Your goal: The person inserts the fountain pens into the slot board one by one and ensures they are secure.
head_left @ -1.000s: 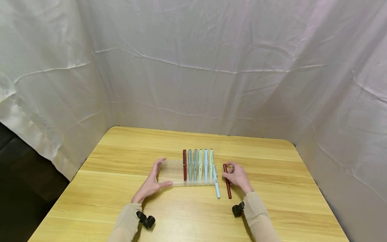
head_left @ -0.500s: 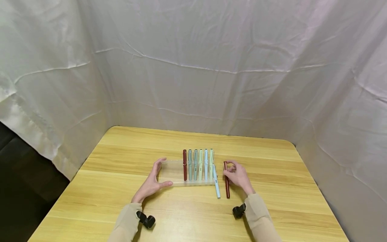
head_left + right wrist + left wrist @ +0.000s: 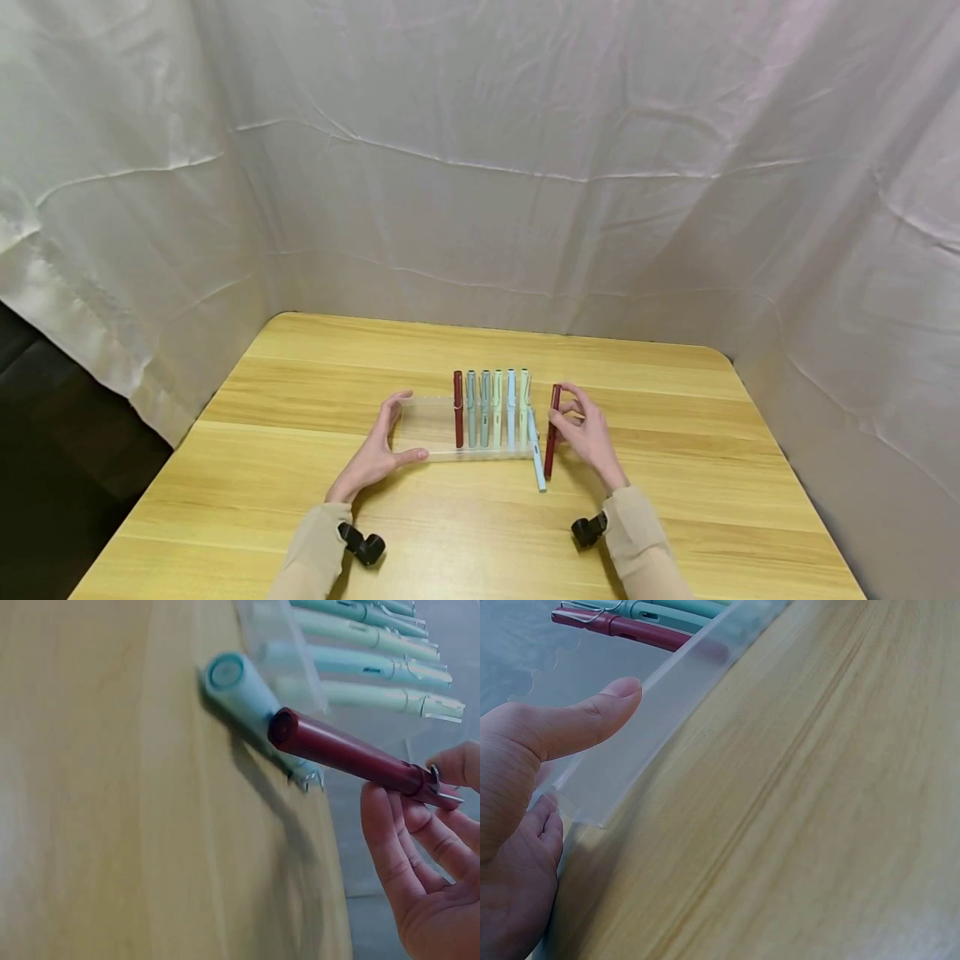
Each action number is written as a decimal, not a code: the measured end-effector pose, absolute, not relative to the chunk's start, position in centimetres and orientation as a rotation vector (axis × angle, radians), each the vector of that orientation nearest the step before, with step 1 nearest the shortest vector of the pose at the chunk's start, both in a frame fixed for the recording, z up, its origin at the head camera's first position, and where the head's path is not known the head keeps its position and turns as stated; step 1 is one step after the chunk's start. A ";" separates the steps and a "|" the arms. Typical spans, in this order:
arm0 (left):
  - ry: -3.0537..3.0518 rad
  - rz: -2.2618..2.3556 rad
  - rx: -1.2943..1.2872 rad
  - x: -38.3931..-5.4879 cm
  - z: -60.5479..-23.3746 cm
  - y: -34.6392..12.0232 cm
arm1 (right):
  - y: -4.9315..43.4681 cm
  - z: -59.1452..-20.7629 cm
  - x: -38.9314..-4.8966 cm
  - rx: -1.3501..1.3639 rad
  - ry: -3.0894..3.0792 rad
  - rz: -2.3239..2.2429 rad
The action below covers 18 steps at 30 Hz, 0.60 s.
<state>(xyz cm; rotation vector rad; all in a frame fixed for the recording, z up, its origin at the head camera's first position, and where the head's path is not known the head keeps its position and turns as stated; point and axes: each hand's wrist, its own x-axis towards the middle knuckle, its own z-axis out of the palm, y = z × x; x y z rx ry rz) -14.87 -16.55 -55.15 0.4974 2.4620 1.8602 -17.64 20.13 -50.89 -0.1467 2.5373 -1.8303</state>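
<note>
My left hand (image 3: 378, 450) grips the left end of a clear plastic pen rack (image 3: 427, 429), thumb along the front edge and fingers around the far side. In the rack lie a dark red pen (image 3: 458, 410) and, to its right, several blue-green, pale green and light blue pens (image 3: 498, 408). My right hand (image 3: 590, 431) pinches a second dark red pen (image 3: 345, 756) near its clipped cap end. In the right wrist view this pen is raised, its blunt end towards the camera. A light blue pen (image 3: 537, 454) lies slanted on the table beside the rack's right end.
The wooden table (image 3: 480, 525) has pale curtains (image 3: 480, 208) behind and at both sides. A dark surface (image 3: 60, 467) shows past the table's left edge. Each wrist wears a small black camera.
My right hand has lifted the dark red pen and moved it left and away from me, closer to the loose light blue pen. The left hand and the rack have stayed still.
</note>
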 end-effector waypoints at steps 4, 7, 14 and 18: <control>2.458 1.864 0.494 -14.8 -55.1 -16.5 | 19.6 -50.6 -17.4 -0.189 2.533 -1.917; 2.457 1.863 0.494 -14.8 -55.1 -16.5 | 19.2 -50.3 -17.2 -0.221 2.541 -1.960; 2.458 1.860 0.490 -14.9 -55.2 -16.5 | 18.3 -49.8 -16.9 -0.308 2.559 -2.022; 2.466 1.856 0.488 -14.9 -55.3 -16.6 | 17.7 -49.4 -16.7 -0.360 2.539 -2.046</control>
